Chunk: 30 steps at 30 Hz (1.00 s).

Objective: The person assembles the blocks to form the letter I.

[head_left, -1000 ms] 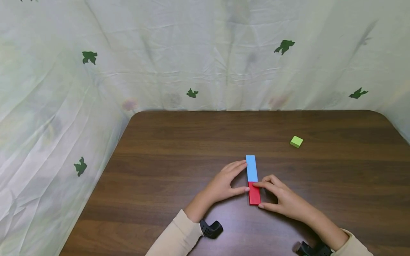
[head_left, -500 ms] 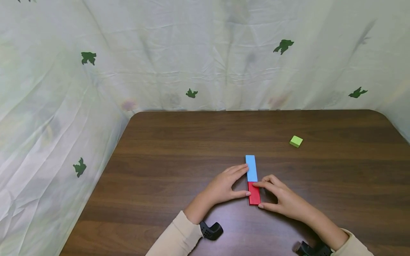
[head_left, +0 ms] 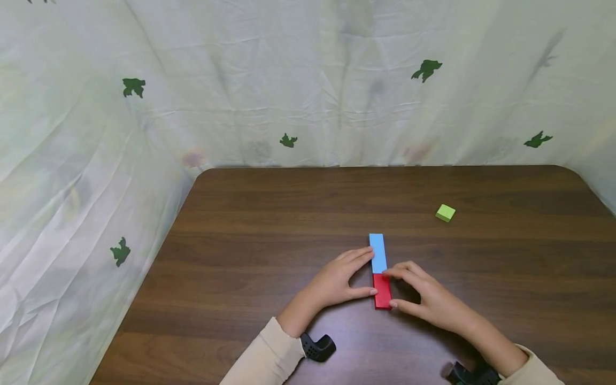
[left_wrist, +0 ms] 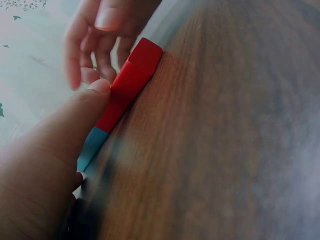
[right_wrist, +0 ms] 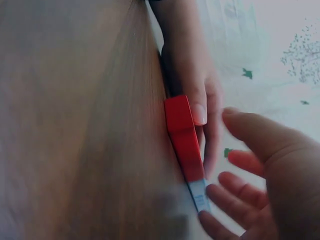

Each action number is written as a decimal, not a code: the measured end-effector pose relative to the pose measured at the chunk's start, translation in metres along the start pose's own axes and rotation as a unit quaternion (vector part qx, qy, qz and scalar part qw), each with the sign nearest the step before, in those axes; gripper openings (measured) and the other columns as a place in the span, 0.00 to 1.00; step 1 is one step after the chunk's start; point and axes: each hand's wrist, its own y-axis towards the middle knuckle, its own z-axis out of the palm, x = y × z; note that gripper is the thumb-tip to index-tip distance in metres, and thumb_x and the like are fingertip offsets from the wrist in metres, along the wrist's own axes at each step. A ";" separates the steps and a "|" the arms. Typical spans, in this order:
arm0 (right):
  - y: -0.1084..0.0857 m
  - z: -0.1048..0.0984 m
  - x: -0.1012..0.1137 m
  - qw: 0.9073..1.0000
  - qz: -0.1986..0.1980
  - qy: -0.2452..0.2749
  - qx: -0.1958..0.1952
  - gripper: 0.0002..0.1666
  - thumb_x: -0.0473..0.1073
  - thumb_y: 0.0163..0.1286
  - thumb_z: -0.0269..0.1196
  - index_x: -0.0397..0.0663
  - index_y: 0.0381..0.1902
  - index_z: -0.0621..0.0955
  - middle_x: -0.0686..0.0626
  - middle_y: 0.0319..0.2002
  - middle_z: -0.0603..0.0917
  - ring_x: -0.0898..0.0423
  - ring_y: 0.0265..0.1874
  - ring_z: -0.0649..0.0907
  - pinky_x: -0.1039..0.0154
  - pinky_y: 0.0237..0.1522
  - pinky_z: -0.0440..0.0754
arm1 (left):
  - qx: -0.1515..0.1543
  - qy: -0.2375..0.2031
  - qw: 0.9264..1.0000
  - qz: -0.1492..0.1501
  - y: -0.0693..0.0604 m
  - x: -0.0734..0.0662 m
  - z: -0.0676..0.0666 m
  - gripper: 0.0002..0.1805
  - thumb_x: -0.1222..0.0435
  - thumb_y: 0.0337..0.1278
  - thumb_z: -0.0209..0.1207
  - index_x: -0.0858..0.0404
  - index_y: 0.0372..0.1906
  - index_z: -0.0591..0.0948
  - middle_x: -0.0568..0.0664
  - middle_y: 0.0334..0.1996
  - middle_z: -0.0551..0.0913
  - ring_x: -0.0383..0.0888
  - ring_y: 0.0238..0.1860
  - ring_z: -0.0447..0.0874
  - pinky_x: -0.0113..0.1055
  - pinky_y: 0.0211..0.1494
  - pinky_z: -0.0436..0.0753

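A blue block [head_left: 377, 253] and a red block [head_left: 383, 291] lie end to end in one line on the brown table [head_left: 269, 214]. On their left side is my left hand [head_left: 334, 278], its fingertips at the blue block and its thumb touching the red one. My right hand [head_left: 433, 299] is on the other side, fingers spread, with its index fingertip close to where the blocks meet. In the right wrist view, the right thumb [right_wrist: 250, 130] stands apart from the red block. The left wrist view has the left thumb [left_wrist: 85, 107] against the red block's edge.
A small light green block [head_left: 445, 213] sits farther back on the right of the table. Pale cloth [head_left: 327, 80] with green leaf-like patches hangs behind the table and along its left side.
My right thumb and index finger have eased slightly away from the red block. The left hand has slid a little nearer to me along the blocks. The blocks look still.
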 end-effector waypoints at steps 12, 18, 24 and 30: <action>0.012 -0.025 0.004 0.994 -0.002 -0.018 -0.107 0.33 0.34 0.48 0.70 0.44 0.55 0.73 0.51 0.50 0.76 0.58 0.49 0.74 0.77 0.52 0.64 | -0.002 0.000 1.000 -0.001 0.000 0.001 -0.001 0.40 0.42 0.49 0.56 0.58 0.66 0.63 0.44 0.64 0.61 0.41 0.63 0.58 0.34 0.63 0.59; 0.019 -0.035 -0.007 0.985 -0.001 -0.051 -0.167 0.38 0.29 0.42 0.71 0.42 0.55 0.72 0.48 0.49 0.76 0.54 0.48 0.74 0.79 0.52 0.62 | -0.001 0.002 1.000 -0.001 0.001 0.002 0.001 0.40 0.42 0.49 0.56 0.58 0.65 0.64 0.45 0.64 0.62 0.41 0.63 0.58 0.33 0.63 0.59; 0.026 -0.046 -0.028 0.974 0.014 -0.088 -0.206 0.39 0.29 0.43 0.71 0.40 0.56 0.71 0.45 0.51 0.75 0.50 0.50 0.73 0.78 0.53 0.60 | -0.004 0.011 1.000 0.002 0.001 0.003 0.002 0.40 0.42 0.49 0.56 0.58 0.65 0.64 0.45 0.64 0.62 0.42 0.63 0.59 0.33 0.63 0.58; 0.029 -0.056 -0.051 0.962 0.022 -0.098 -0.252 0.37 0.26 0.43 0.70 0.37 0.55 0.72 0.41 0.48 0.75 0.46 0.46 0.73 0.75 0.51 0.64 | -0.003 0.010 1.000 0.001 0.000 0.003 0.003 0.40 0.42 0.49 0.56 0.57 0.65 0.63 0.44 0.64 0.61 0.42 0.63 0.58 0.33 0.63 0.58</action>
